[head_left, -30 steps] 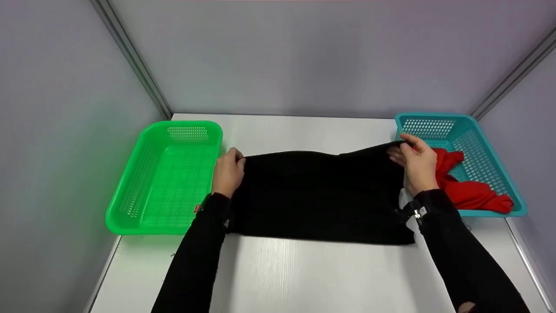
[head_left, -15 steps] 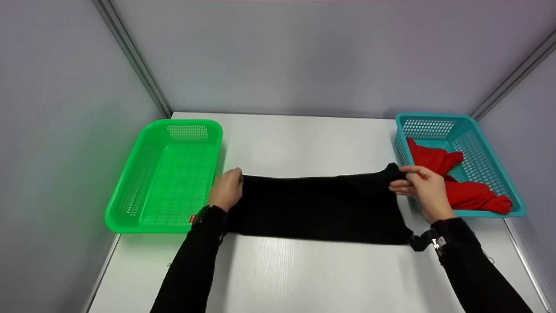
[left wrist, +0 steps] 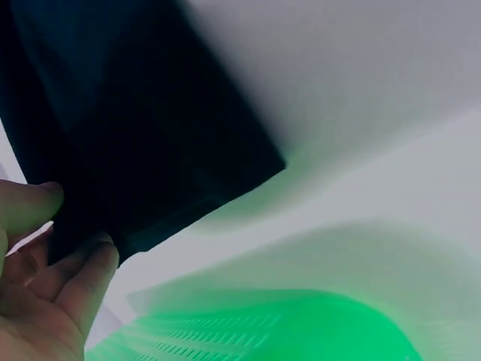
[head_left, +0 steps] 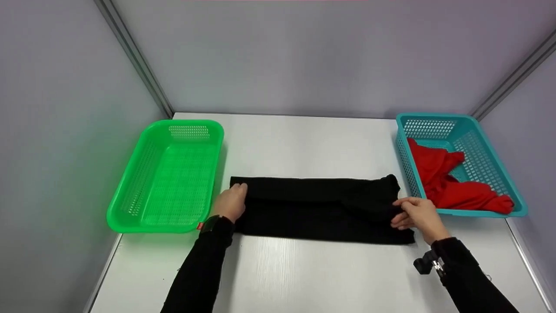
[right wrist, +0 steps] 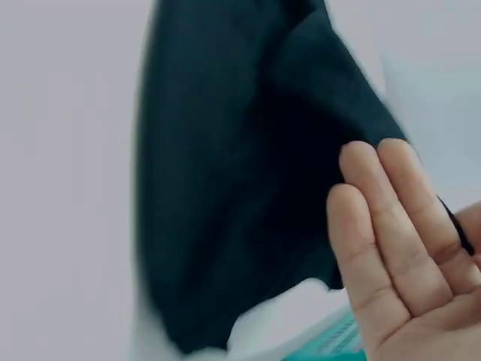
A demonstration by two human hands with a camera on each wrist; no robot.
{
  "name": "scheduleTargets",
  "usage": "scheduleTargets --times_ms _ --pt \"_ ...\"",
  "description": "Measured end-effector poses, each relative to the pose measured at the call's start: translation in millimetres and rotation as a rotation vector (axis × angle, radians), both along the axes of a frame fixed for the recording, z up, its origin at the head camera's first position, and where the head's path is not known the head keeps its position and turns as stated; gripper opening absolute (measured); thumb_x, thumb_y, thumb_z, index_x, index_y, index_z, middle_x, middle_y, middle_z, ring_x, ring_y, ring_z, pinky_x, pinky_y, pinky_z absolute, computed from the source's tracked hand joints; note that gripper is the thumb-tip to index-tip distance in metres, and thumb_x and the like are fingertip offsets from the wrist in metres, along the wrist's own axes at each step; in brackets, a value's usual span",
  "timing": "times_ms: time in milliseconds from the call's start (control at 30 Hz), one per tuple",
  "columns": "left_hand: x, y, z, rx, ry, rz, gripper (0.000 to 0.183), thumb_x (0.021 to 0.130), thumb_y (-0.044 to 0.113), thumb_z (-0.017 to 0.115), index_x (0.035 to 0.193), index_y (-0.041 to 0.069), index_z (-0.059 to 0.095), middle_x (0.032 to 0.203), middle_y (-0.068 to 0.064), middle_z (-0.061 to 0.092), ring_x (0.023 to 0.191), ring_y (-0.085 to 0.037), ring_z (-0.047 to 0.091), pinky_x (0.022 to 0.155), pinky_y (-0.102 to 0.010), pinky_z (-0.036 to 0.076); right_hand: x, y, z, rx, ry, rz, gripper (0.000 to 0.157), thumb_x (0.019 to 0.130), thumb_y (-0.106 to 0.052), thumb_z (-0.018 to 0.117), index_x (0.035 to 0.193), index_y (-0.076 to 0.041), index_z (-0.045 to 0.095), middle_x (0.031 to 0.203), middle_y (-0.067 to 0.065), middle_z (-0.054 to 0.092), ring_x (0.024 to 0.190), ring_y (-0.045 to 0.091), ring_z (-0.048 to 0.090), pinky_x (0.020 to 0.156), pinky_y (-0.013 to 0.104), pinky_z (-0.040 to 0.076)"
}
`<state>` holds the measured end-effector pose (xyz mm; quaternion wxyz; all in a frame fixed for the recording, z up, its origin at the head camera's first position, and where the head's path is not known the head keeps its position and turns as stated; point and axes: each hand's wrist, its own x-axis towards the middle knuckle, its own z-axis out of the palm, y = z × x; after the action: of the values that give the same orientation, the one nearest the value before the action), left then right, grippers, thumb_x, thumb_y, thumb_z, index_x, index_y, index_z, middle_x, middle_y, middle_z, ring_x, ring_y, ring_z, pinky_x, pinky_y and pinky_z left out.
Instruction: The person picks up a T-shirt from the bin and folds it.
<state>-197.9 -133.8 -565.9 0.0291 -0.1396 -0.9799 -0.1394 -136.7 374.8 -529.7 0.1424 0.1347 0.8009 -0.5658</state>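
A black cloth (head_left: 312, 208) lies folded lengthwise on the white table, its upper layer turned over toward the near edge. My left hand (head_left: 230, 202) pinches its left end between thumb and fingers, which the left wrist view shows closely around the cloth corner (left wrist: 150, 135). At the other end, my right hand (head_left: 419, 215) holds the fabric's edge between thumb and index finger. The other fingers (right wrist: 387, 226) of that hand extend over the cloth (right wrist: 233, 150) in the right wrist view. Its exact kind cannot be told.
To the left stands a green basket (head_left: 114, 208) with nothing inside. A teal basket (head_left: 499, 161) at the right holds red cloth (head_left: 464, 191). Grey panels (head_left: 304, 56) wall the table at the back and both sides.
Both hands have moved toward the near edge, bringing the cloth's far edge down and over. The cloth now covers a narrower strip, and the right hand no longer overlaps the teal basket's red cloth.
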Motion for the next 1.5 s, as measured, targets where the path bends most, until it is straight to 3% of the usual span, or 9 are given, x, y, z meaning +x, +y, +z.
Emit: scheduleTargets --times_ms 167,233,400,500,667,833,1200,1333,1500 --pt "5.7 2 -8.1 -0.038 -0.015 0.032 0.021 0.093 -0.009 0.069 0.114 -0.004 0.067 0.1 -0.022 0.07 0.077 -0.039 0.071 0.064 -0.048 0.06 5.7 -2 -13.0 0.214 -0.01 0.095 0.039 0.104 -0.006 0.041 0.131 0.016 0.058 0.072 0.016 0.073 0.066 0.028 0.076 0.063 0.038 0.063" --pt "6.4 4 -10.8 -0.045 -0.013 0.039 0.029 0.092 -0.008 0.071 0.12 -0.004 0.067 0.104 -0.022 0.071 0.079 -0.037 0.072 0.066 -0.046 0.061 8.1 -5 -17.8 0.413 0.116 0.14 0.034 0.104 -0.009 0.049 0.128 0.01 0.064 0.074 0.017 0.073 0.063 0.027 0.072 0.059 0.038 0.06" --pt "9.9 6 -16.0 -0.101 0.071 0.03 0.032 0.089 -0.004 0.076 0.12 -0.001 0.069 0.109 -0.021 0.073 0.09 -0.038 0.072 0.077 -0.047 0.061 11.1 -14 -32.9 0.943 0.646 0.337 0.038 0.094 -0.017 0.076 0.128 -0.003 0.07 0.1 0.019 0.065 0.088 0.036 0.06 0.074 0.047 0.046" --pt "12.3 7 -17.5 -0.152 0.118 0.017 0.024 0.089 0.005 0.079 0.112 0.002 0.072 0.119 -0.022 0.07 0.11 -0.044 0.066 0.092 -0.053 0.056 11.6 -20 -42.1 0.973 0.826 0.557 0.056 0.086 -0.016 0.081 0.14 -0.009 0.066 0.115 0.018 0.058 0.11 0.04 0.054 0.09 0.053 0.04" --pt "15.2 5 -16.9 -0.155 0.102 -0.066 0.027 0.09 0.01 0.08 0.114 0.0 0.072 0.133 -0.025 0.063 0.132 -0.046 0.054 0.11 -0.055 0.047 13.8 -28 -54.5 0.954 0.836 0.801 0.076 0.079 -0.002 0.075 0.151 -0.016 0.057 0.143 0.019 0.056 0.134 0.043 0.049 0.108 0.061 0.039" --pt "19.0 5 -17.3 -0.068 0.045 -0.141 0.03 0.093 0.001 0.074 0.122 -0.003 0.067 0.13 -0.026 0.063 0.125 -0.046 0.063 0.106 -0.053 0.053 12.3 -34 -64.3 1.053 0.895 0.736 0.065 0.086 0.006 0.077 0.147 -0.01 0.06 0.135 0.02 0.062 0.124 0.041 0.06 0.104 0.055 0.051" --pt "18.3 8 -13.9 -0.052 -0.018 -0.112 0.03 0.095 0.0 0.07 0.125 -0.002 0.067 0.13 -0.025 0.064 0.114 -0.042 0.068 0.092 -0.05 0.06 4.2 -47 -77.1 1.128 1.091 0.57 0.051 0.076 -0.003 0.088 0.124 -0.001 0.069 0.107 0.017 0.069 0.098 0.037 0.07 0.087 0.049 0.059" --pt "18.3 8 -14.2 -0.051 -0.012 -0.109 0.029 0.095 0.0 0.07 0.124 -0.001 0.067 0.13 -0.024 0.064 0.11 -0.041 0.07 0.087 -0.05 0.061 3.4 -54 -77.0 1.104 1.068 0.512 0.043 0.077 -0.006 0.089 0.114 -0.001 0.069 0.097 0.013 0.066 0.089 0.033 0.07 0.082 0.047 0.06" --pt "18.0 6 -14.7 -0.049 -0.018 -0.107 0.029 0.097 0.001 0.069 0.126 -0.001 0.067 0.131 -0.024 0.064 0.111 -0.041 0.069 0.087 -0.05 0.061 3.9 -62 -68.5 0.939 0.926 0.351 0.01 0.091 -0.008 0.076 0.099 -0.003 0.071 0.085 0.008 0.067 0.077 0.029 0.068 0.071 0.046 0.058"
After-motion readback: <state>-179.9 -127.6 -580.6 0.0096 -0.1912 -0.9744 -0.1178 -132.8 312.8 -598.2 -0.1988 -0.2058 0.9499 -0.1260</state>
